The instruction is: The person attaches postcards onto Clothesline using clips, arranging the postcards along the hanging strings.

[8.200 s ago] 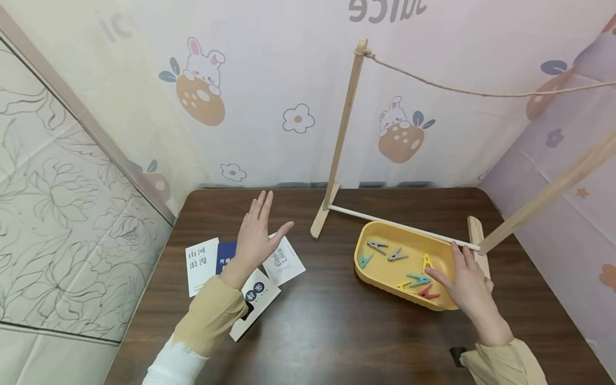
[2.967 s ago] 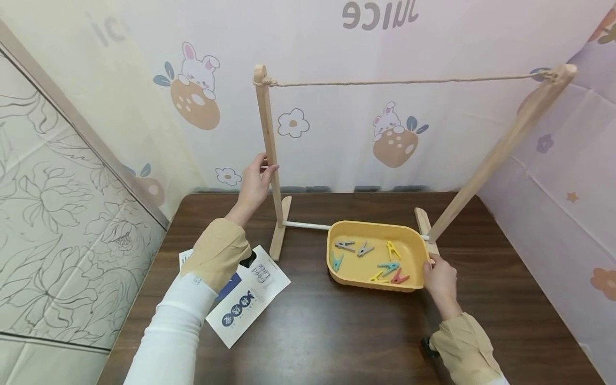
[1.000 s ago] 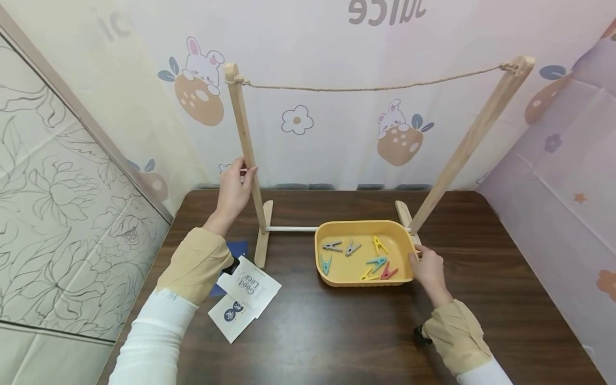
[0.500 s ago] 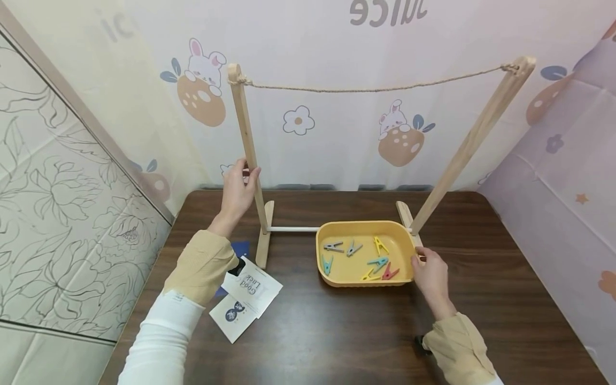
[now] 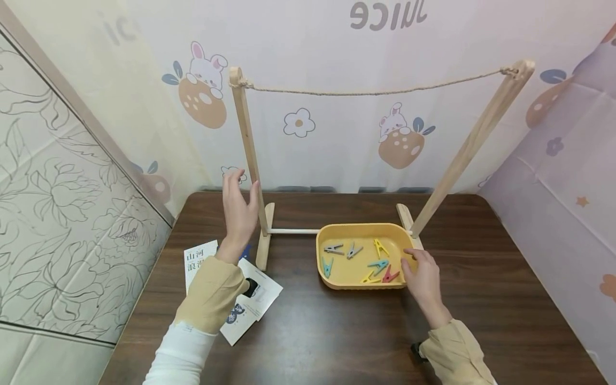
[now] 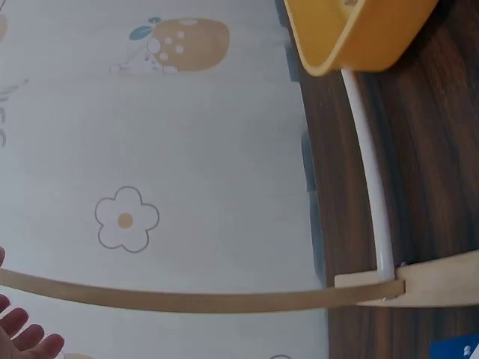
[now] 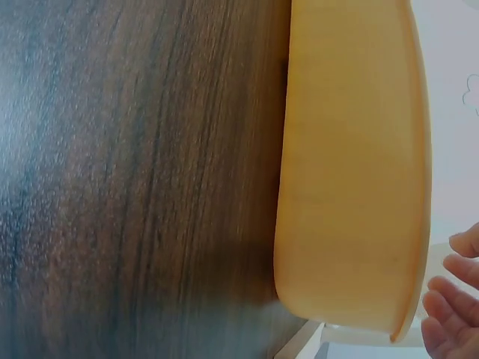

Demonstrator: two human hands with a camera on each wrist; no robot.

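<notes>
My left hand (image 5: 238, 214) has fingers and thumb spread beside the left post (image 5: 251, 160) of the wooden frame; contact, cannot tell. My right hand (image 5: 424, 275): thumb and fingers apart at the yellow basket's (image 5: 366, 285) right end; whether I touch its rim, cannot tell. Frame stands toward the table's (image 5: 327, 342) back edge, basket by its white crossbar (image 5: 293, 231). Basket contains seven clothespins (image 5: 379, 265). Cards (image 5: 268, 290) overlap near the table's left edge.

Round-cornered, dark wood-grain bench (image 5: 337, 337), pale backdrop (image 5: 346, 53) behind with printed rabbits (image 5: 206, 74), orange fruit (image 5: 204, 107) and flowers (image 5: 299, 123), lilac-tinted wall (image 5: 563, 187) at right, white panel (image 5: 48, 166) with line-drawn blossoms (image 5: 62, 195) at left, soft sheen (image 7: 15, 149) on the bench
</notes>
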